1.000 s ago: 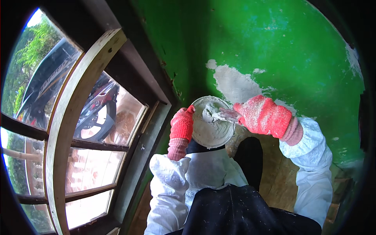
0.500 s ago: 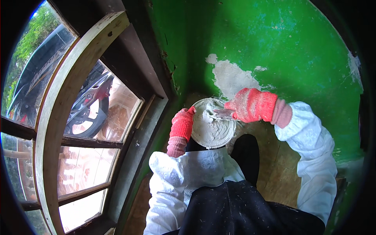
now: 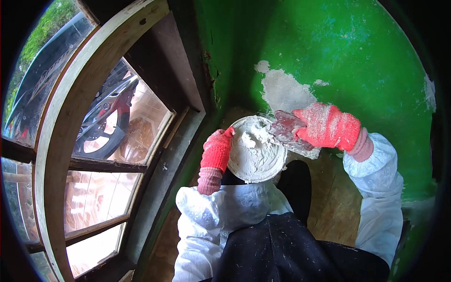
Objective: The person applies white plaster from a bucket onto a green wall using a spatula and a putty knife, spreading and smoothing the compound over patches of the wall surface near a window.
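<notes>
A round bucket [image 3: 250, 181] of white putty [image 3: 253, 157] stands in front of me, its surface smeared and lumpy. My left hand [image 3: 217, 150], in a red knitted glove, grips the bucket's left rim. In my right hand [image 3: 328, 127], gloved alike and caked with white, is a wide putty knife [image 3: 285, 126]. Its smeared, reddish-grey blade reaches over the bucket's upper right rim, with white putty along its lower edge. The fingertips under the handle are partly hidden.
Ahead rises a green wall [image 3: 357, 70] with a whitish bare patch [image 3: 287, 90] above the bucket. A wooden-framed window [image 3: 80, 94] runs along my left, a motorcycle [image 3: 108, 117] outside it. My dark-clad knee [image 3: 297, 183] is beside the bucket, above a brown floor [image 3: 336, 197].
My right hand has moved right and drawn the putty knife back from the bucket's middle, turning its broad blade into sight. My left hand keeps its grip on the rim.
</notes>
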A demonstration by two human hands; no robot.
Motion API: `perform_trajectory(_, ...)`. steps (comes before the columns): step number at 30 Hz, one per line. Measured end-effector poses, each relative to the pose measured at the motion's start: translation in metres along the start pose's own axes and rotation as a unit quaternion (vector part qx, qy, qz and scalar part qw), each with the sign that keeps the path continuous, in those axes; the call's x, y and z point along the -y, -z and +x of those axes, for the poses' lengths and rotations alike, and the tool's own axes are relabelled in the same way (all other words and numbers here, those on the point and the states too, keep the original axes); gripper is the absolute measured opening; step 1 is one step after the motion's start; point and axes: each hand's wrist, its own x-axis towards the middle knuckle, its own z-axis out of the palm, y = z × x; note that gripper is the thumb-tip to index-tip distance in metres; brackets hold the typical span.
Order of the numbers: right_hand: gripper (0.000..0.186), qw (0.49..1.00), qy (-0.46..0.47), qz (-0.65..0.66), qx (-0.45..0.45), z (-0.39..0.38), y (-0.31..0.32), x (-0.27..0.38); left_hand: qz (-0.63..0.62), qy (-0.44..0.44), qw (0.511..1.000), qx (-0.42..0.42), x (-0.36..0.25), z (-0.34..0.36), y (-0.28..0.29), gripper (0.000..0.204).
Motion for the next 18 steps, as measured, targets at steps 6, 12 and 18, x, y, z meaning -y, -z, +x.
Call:
perform_trajectory(6, 0.039, 0.997, -0.045, -0.022, 0.063, -0.006, 0.014, 0.005, -0.015, -0.012, 0.999, 0.027, -0.009, -0.001, 0.006, 0.053)
perform_trajectory(12, 0.035, 0.994, -0.014, -0.05, 0.098, 0.0, 0.016, 0.016, -0.002, -0.021, 0.999, 0.042, -0.008, 0.003, 0.006, 0.05)
perform_trajectory(18, 0.034, 0.989, 0.005, -0.042, 0.141, 0.009, -0.001, 0.008, 0.005, -0.052, 0.997, 0.055, -0.017, 0.005, 0.005, 0.05)
